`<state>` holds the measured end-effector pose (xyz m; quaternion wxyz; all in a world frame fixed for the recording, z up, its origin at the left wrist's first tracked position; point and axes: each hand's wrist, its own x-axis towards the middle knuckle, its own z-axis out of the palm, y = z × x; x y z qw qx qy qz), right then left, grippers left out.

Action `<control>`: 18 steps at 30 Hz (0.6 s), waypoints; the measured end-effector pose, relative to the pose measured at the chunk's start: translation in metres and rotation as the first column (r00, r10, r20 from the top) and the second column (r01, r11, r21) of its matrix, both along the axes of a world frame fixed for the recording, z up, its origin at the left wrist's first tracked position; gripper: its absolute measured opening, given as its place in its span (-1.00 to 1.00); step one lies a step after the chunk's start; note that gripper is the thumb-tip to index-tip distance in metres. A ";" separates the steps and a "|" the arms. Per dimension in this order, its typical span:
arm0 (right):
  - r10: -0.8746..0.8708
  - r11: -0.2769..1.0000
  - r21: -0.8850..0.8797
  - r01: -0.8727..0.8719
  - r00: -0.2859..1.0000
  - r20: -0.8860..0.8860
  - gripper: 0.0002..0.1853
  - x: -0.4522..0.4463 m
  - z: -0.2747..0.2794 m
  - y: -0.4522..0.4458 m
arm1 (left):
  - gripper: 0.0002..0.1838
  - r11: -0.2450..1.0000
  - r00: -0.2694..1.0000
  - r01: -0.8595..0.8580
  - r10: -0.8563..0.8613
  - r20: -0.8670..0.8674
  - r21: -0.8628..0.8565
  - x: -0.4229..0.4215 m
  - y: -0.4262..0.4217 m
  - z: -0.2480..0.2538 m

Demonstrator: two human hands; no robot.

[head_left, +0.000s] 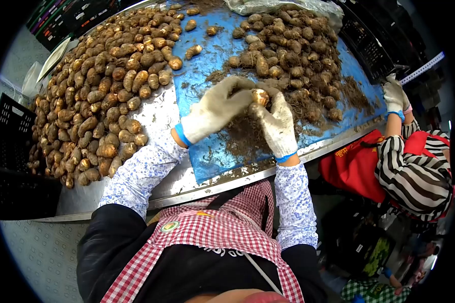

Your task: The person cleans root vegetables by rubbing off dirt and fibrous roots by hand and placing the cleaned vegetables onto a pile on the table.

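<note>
Upper centre: left hand (218,107) and right hand (277,123), both gloved, fingers curled, together hold one brown tuber (260,97).

We count two heaps of tubers (103,88), one tuber (260,97) between one left hand (215,107) and one right hand (278,123), two blue bands (182,135) at those wrists, two floral sleeves (144,169), one red checked apron (222,224), one blue sheet (199,154) and one co-worker in stripes (412,169).

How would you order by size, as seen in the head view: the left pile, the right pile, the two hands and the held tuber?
1. Left pile
2. Right pile
3. Left hand and right hand: too alike to rank
4. Held tuber
</note>
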<state>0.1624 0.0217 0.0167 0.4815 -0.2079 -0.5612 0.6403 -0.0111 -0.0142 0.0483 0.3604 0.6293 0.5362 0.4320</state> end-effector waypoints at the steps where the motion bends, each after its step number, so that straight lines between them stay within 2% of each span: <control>1: -0.191 0.963 0.226 0.145 0.962 0.196 -0.51 -0.007 -0.002 -0.004 | -0.72 0.965 0.998 -0.063 0.067 -0.006 0.256 0.004 0.001 -0.004; 4: -0.378 0.878 0.443 0.181 0.830 0.409 -0.48 -0.011 0.005 -0.014 | -0.74 0.980 0.980 -0.175 0.182 0.079 -0.094 0.005 0.002 0.002; 5: -0.435 0.820 0.545 0.176 0.810 0.393 -0.48 -0.012 0.002 -0.015 | -0.75 0.977 0.977 -0.205 0.208 0.045 -0.058 0.004 0.003 0.002; 6: -0.438 0.789 0.600 0.130 0.805 0.401 -0.48 -0.011 0.002 -0.015 | -0.73 0.977 0.946 -0.135 0.177 0.270 -0.165 0.002 0.010 -0.006; 7: -0.440 0.753 0.653 0.082 0.800 0.407 -0.48 -0.007 0.003 -0.015 | -0.71 0.967 0.860 -0.043 0.164 0.483 -0.251 -0.002 0.020 -0.020; 8: -0.442 0.711 0.703 0.028 0.795 0.415 -0.47 -0.006 0.003 -0.014 | -0.68 0.949 0.722 0.065 0.168 0.671 -0.307 -0.003 0.026 -0.027; 9: -0.596 0.506 0.861 0.053 0.743 0.304 -0.43 -0.005 -0.002 -0.014 | -0.66 0.933 0.671 0.175 0.121 0.731 -0.315 -0.006 0.025 -0.031; 10: -0.398 0.745 0.659 0.110 0.865 0.306 -0.42 -0.005 -0.009 -0.011 | -0.64 0.905 0.614 0.286 0.079 0.786 -0.314 -0.011 0.023 -0.032; 11: -0.201 0.914 0.393 0.099 0.953 0.227 -0.40 -0.005 -0.014 -0.007 | -0.62 0.868 0.550 0.395 0.038 0.834 -0.300 -0.017 0.022 -0.032; 12: -0.030 0.995 0.099 0.022 0.996 0.080 -0.38 -0.004 -0.016 -0.004 | -0.59 0.820 0.480 0.500 0.004 0.877 -0.277 -0.021 0.021 -0.032; 13: -0.249 0.932 0.321 0.169 0.942 0.226 -0.39 -0.003 -0.007 -0.011 | -0.58 0.828 0.536 0.498 -0.060 0.842 -0.258 -0.021 0.010 -0.022; 14: -0.208 0.958 0.234 0.168 0.965 0.160 -0.41 0.000 -0.008 -0.011 | -0.58 0.860 0.627 0.435 -0.077 0.775 -0.266 -0.019 0.007 -0.021; 16: -0.437 0.821 0.539 0.191 0.817 0.376 -0.50 0.001 -0.008 -0.008 | -0.56 0.918 0.786 0.301 -0.085 0.613 -0.259 -0.015 0.000 -0.020; 17: -0.237 0.939 0.323 0.121 0.907 0.349 -0.51 0.006 -0.005 -0.008 | -0.58 0.953 0.898 0.202 -0.089 0.430 -0.225 -0.013 -0.002 -0.015; 18: -0.040 0.995 0.095 0.015 0.962 0.268 -0.52 0.013 0.002 -0.009 | -0.61 0.978 0.973 0.099 -0.057 0.224 -0.182 -0.011 -0.004 -0.008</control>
